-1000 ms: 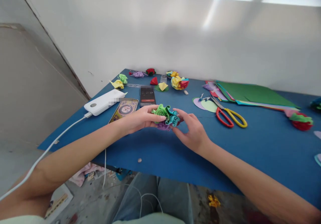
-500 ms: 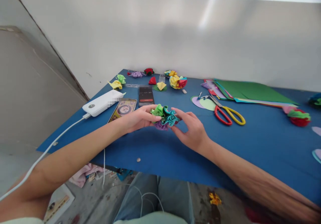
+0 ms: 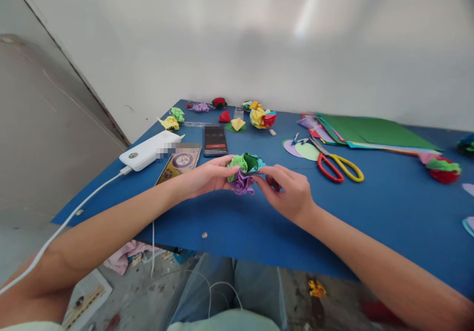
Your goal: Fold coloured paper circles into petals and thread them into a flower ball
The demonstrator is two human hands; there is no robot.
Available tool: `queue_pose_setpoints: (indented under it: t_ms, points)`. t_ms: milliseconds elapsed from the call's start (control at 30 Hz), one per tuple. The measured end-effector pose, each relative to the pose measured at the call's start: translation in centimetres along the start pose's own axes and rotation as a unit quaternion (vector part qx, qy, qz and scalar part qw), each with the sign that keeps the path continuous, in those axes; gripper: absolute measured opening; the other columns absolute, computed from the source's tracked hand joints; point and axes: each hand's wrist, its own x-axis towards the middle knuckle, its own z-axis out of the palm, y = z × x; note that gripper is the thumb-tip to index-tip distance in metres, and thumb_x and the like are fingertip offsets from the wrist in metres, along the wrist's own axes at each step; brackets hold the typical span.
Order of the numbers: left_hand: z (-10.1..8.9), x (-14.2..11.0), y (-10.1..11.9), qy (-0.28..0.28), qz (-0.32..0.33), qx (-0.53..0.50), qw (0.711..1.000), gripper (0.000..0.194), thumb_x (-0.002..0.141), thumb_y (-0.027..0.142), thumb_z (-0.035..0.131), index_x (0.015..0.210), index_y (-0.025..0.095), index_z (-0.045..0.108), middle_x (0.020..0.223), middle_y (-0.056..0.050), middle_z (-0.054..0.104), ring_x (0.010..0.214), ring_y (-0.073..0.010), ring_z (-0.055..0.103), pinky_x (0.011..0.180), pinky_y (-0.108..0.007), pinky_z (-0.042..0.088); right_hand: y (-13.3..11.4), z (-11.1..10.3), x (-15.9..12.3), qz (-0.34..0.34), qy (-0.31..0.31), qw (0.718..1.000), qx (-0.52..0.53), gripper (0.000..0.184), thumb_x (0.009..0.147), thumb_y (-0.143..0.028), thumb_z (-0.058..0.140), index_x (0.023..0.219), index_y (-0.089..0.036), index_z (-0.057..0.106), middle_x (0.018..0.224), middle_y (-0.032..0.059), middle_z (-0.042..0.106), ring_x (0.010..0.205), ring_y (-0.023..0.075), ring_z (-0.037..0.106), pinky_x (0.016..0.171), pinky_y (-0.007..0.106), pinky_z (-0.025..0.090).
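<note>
Blue surface [image 3: 259,229], back edge at wall [image 3: 222,49] | left hand [image 3: 208,177] grips flower cluster [image 3: 242,183]; right hand [image 3: 291,190] pinches its edge | since earlier: cluster turned, purple more exposed

Your pale green top [image 3: 225,321] and jeans [image 3: 257,286]
Your jeans are greyish blue; your left hand [image 3: 208,177] and right hand [image 3: 291,191] are bare.

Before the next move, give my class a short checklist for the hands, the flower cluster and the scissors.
1. Left hand supports flower cluster: ok, holding its left side.
2. Right hand touches flower cluster: ok, at its right edge.
3. Right hand's pinch firm: cannot tell.
4. One hand free: not ok, both are on the flower cluster.
5. Scissors clear of both hands: ok, lying on the blue table.
6. Flower cluster's underside secure: cannot tell, hidden.
</note>
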Motion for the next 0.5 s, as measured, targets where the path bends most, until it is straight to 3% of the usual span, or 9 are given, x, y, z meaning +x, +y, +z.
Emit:
queue_pose_setpoints:
  t_ms: [267,500]
  points:
    - [1.2,0.1,-1.0,0.041,0.063,0.019,0.997,0.034,0.084,0.025,0.053,0.117,0.023,0.044,0.103,-0.005,0.056,0.091,-0.0146,0.055,0.089,-0.036,0.043,0.5,-0.1,-0.4,-0.087,0.067,0.992,-0.065,0.011,0.078,-0.024,0.064,0.087,-0.018,0.063,0.055,-0.0047,0.061,0.048,0.0057,0.051,0.053,0.02,0.038]
    - [1.6,0.2,-1.3,0.063,0.075,0.011,0.995,0.042,0.081,0.028,0.058,0.119,0.024,0.04,0.111,-0.006,0.054,0.094,-0.0165,0.056,0.087,-0.033,0.044,0.4,-0.4,-0.4,-0.166,0.013,0.982,-0.093,0.025,0.08,-0.016,0.06,0.105,-0.012,0.058,0.058,-0.0038,0.064,0.044,0.0057,0.049,0.05,0.023,0.036]
